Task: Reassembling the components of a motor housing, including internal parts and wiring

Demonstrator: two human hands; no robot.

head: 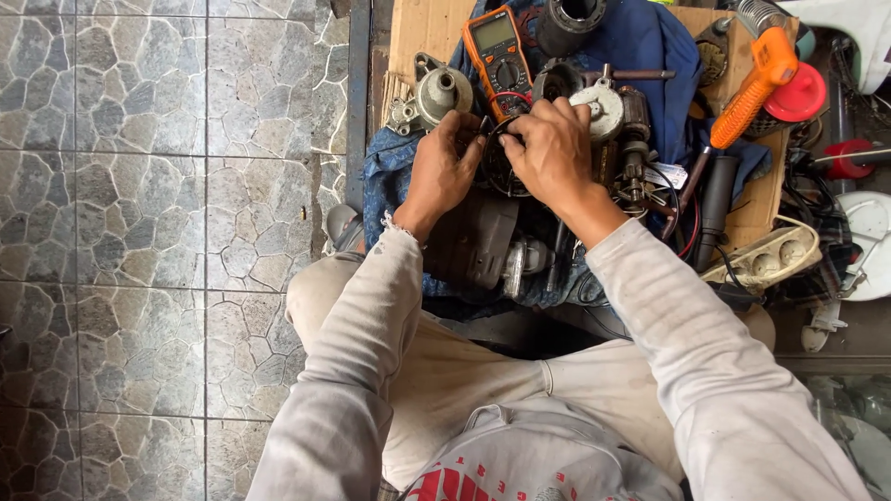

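Fingers [469, 139] of both hands pinch a dark wire loop [497, 167], its long axis running toward the multimeter [498, 51].

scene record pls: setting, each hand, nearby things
setting: person seated on a grey tiled floor, parts spread on a blue cloth over cardboard
left hand: fingers pinched on thin black wires
right hand: closed on the same wires, beside a dark motor part
above hands: orange meter, grey metal housing
right side: orange tool, red cap, cream power strip
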